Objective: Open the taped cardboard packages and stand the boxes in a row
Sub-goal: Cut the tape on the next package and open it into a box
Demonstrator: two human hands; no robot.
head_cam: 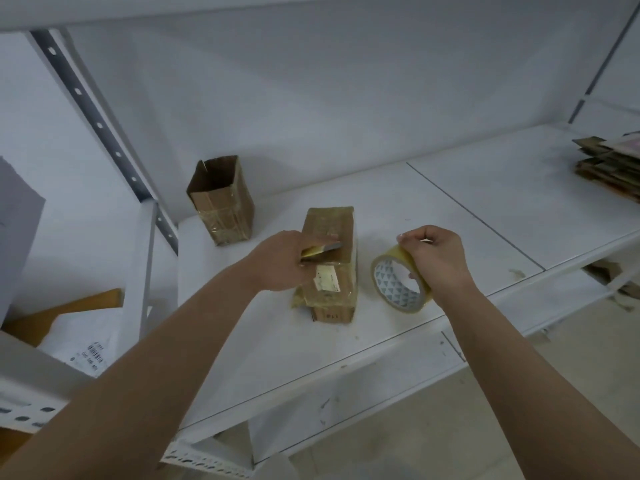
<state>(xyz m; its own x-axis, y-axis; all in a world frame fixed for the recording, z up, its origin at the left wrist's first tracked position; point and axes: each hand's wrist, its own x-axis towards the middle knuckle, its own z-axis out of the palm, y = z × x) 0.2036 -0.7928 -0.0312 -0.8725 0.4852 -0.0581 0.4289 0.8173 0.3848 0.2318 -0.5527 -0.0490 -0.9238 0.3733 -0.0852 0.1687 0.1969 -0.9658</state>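
1. On the shelf (398,216), the package (332,268) lies flat near the front edge; an opened box (221,199) stands upright behind it to the left.
2. Left hand (280,263) pinches a cutter (320,250) over the package's top.
3. Right hand (438,259) grips a tape roll (398,284) just beside the package.
4. Handling estimate: light, stiff cardboard; glossy tape is slippery. Grip the long sides.

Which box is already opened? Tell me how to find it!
Look at the white shelf, toward its back left corner near the metal post. The opened box stands upright there with its top gaping, while the taped box under the left hand lies flat.
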